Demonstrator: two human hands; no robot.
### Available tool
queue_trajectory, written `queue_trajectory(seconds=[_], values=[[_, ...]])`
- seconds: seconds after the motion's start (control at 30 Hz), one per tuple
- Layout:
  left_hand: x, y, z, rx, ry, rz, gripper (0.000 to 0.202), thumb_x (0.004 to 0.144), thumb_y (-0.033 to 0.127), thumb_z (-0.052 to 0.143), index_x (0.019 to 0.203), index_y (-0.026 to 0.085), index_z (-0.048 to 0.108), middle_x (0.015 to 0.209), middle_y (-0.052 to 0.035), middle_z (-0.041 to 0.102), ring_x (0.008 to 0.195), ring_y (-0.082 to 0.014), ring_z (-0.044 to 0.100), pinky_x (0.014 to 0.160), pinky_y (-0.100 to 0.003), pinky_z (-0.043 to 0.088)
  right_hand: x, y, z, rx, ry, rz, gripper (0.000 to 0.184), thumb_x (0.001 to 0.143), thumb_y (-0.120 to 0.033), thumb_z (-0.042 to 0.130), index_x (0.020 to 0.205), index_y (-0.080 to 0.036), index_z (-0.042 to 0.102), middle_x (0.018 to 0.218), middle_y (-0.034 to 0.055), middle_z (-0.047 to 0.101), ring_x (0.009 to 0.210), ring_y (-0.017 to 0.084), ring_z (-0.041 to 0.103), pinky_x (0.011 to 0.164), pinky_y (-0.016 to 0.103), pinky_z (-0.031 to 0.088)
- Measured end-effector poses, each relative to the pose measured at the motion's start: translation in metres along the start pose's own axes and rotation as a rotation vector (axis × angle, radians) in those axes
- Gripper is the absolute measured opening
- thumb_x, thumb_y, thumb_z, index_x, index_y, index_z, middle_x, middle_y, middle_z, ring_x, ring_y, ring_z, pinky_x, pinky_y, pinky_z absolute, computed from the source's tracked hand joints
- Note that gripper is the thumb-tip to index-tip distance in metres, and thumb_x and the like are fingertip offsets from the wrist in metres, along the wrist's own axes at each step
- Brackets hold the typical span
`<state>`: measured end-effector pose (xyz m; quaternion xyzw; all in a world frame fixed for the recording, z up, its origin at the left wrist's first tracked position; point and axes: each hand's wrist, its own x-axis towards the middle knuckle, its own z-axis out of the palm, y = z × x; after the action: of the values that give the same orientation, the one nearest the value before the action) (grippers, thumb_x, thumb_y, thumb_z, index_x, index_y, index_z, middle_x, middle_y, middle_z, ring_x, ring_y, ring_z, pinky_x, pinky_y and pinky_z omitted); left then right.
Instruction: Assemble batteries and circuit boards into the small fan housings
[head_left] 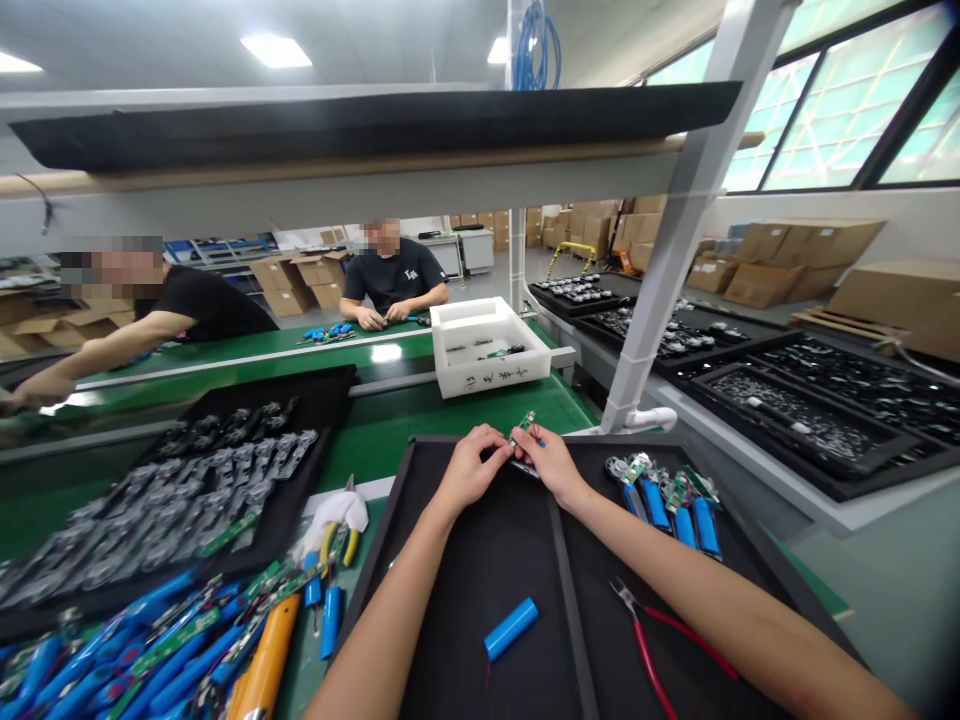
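Note:
My left hand (471, 462) and my right hand (547, 458) meet over the far part of a black tray (480, 580). Both pinch a small green circuit board (523, 424) with a dark part under it. A loose blue battery cell (511, 628) lies on the tray nearer to me. Red-handled cutters (646, 640) lie under my right forearm. Several blue cells with green boards (667, 495) lie in a row at the tray's right.
A heap of blue cells and boards (150, 640) with an orange-handled tool (262, 670) lies at the lower left. Left stands a black tray of metal parts (172, 480); ahead, a white bin (487, 345). Two people work across the green belt (247, 350). A white post (660, 290) rises at the right.

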<state>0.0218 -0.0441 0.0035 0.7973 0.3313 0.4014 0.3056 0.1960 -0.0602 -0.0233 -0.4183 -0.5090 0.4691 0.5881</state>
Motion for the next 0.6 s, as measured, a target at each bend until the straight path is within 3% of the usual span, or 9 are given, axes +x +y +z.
queue_trajectory(seconds=[0.23,0.37,0.47,0.53,0.6], values=[[0.005,-0.005,-0.007,-0.008,0.014,-0.092,0.017,0.094,0.020,0.051,0.083,0.019,0.064,0.119,-0.0098,0.058,0.118,-0.0214,0.057,0.106,-0.036,0.042,0.001,-0.002,0.002,-0.042,0.000,0.005,0.045,0.083,-0.062,0.071,0.077,-0.018,0.060,0.067,-0.0003,0.065,0.052,0.011,0.048,0.049,0.024,0.036],[0.008,0.020,-0.018,0.035,0.156,-0.193,0.011,0.090,0.017,0.050,0.091,0.019,0.060,0.124,-0.0114,0.057,0.118,-0.0235,0.056,0.099,-0.037,0.047,-0.003,-0.028,0.007,-0.114,-0.019,-0.078,0.045,0.083,-0.062,0.070,0.079,-0.018,0.061,0.059,-0.0026,0.060,0.047,0.012,0.048,0.047,0.025,0.037],[-0.003,0.051,-0.037,0.063,0.254,-0.281,0.013,0.095,0.030,0.050,0.099,0.020,0.059,0.105,-0.0090,0.062,0.102,-0.0241,0.062,0.090,-0.038,0.049,-0.013,-0.054,0.015,-0.178,-0.073,-0.166,0.040,0.087,-0.057,0.069,0.086,-0.017,0.066,0.071,0.0017,0.068,0.053,0.013,0.055,0.056,0.027,0.045],[-0.022,0.072,-0.051,0.033,0.211,-0.352,0.027,0.098,0.044,0.046,0.099,0.021,0.060,0.081,-0.0034,0.064,0.077,-0.0214,0.065,0.075,-0.035,0.052,-0.027,-0.070,0.023,-0.219,-0.120,-0.201,0.035,0.089,-0.052,0.067,0.093,-0.017,0.070,0.079,0.0038,0.071,0.059,0.015,0.059,0.061,0.028,0.048],[-0.052,0.090,-0.060,-0.029,0.108,-0.434,0.039,0.099,0.055,0.041,0.103,0.022,0.062,0.069,-0.0001,0.063,0.058,-0.0188,0.063,0.059,-0.030,0.050,-0.048,-0.082,0.032,-0.253,-0.177,-0.213,0.028,0.090,-0.046,0.068,0.098,-0.019,0.073,0.085,0.0043,0.074,0.067,0.017,0.064,0.067,0.029,0.050]])
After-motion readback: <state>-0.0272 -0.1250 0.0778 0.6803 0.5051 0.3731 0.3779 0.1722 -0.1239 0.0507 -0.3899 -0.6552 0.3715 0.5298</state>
